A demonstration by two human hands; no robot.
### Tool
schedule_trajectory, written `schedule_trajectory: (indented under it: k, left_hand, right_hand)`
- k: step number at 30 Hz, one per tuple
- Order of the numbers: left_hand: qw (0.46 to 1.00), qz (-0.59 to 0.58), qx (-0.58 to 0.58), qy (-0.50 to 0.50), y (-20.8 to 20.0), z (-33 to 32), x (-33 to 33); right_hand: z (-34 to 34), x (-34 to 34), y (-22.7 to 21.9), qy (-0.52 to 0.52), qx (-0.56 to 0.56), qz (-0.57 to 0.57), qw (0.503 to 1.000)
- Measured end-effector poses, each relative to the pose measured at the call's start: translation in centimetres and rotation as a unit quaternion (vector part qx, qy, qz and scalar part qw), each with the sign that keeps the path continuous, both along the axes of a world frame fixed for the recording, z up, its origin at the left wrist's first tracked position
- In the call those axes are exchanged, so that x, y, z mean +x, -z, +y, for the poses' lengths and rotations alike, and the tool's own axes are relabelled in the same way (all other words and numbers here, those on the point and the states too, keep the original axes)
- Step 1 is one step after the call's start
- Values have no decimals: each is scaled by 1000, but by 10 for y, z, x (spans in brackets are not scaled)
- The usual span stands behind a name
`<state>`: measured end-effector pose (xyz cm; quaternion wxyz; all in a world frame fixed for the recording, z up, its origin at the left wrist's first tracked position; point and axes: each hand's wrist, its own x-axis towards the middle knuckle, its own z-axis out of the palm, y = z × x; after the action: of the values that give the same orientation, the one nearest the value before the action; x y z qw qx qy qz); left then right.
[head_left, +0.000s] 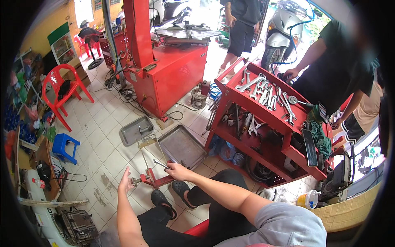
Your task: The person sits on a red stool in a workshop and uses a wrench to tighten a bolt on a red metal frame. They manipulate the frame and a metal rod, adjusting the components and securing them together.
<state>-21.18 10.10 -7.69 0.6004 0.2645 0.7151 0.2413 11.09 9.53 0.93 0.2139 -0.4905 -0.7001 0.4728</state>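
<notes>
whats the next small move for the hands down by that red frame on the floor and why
Probably bring the open left hand onto the red metal frame to steady it, since the right hand already grips a thin metal rod at it.

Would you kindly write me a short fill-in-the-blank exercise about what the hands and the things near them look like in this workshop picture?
1. The right hand grips a slim metal ____ beside the big steel tray.
2. The left hand hangs open near a small ____-coloured stand on the floor.
3. The wrenches lie on top of a red tool ____.
4. A plastic stool of ____ colour stands on the tiles at the left.

Missing words: tool; red; cart; blue
</notes>
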Motion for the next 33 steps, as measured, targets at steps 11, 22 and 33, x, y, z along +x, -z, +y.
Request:
schedule_trajectory:
  k: [11, 22, 33]
  left_hand:
    - [996, 47, 77, 23, 5, 0, -17]
    - [993, 113, -36, 16, -33, -2, -22]
    - [1000, 2, -13, -7, -22, -1, 12]
  right_hand:
    - [14, 0, 45, -66, 115, 35, 990]
    - [-5, -8, -15, -34, 5, 4, 999]
    - [-5, -6, -14, -72, 1, -49, 996]
